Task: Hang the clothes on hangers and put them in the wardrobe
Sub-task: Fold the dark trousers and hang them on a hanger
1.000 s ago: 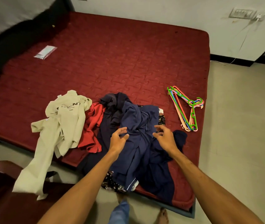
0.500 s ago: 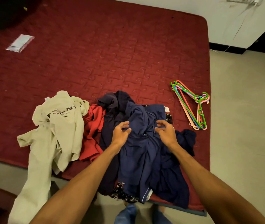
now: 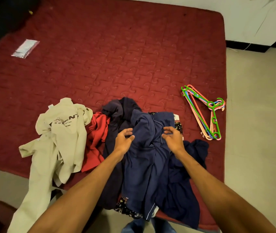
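A: Where is the navy garment laid?
B: On the bed's near edge. The left grip and right grip are held loosely open above it, nothing grasped. The hangers are laid at the right, presumably within reach.

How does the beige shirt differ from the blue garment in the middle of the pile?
The beige shirt bears dark printed letters; the blue garment shows no lettering. The beige shirt lies untouched at the left; the left hand and right hand are at the blue garment. Both lie crumpled, hanging over the mattress edge.
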